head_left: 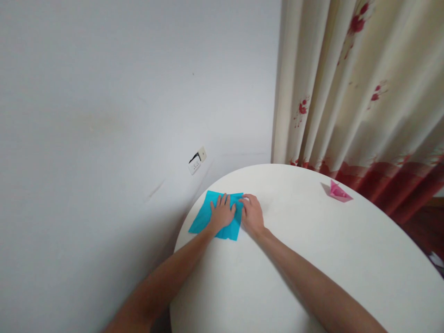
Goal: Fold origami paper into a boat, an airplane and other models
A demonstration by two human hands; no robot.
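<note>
- Blue paper sheet: flat on the round white bench, at its far left edge, close to the wall. Outline roughly square with one crisp straight edge toward the right hand; judged an early fold, no recognisable figure formed yet.
- Left hand: palm down on the middle of the sheet, fingers spread apart and pressed flat; nothing gripped.
- Right hand: at the sheet's right edge, fingers together and curled onto that edge, apparently pressing or pinching the paper; exact grip not discernible.
- Progress, as a judgement: first crease stage in hand; most folding left to do.
- Pink folded paper figure: on the far right part of the bench, well apart from both hands; looks finished, boat-like or bird-like, exact form not discernible.
- Wall socket: on the white wall behind the bench.
- Curtain: cream with red flower print, hanging behind the bench at right.
</note>
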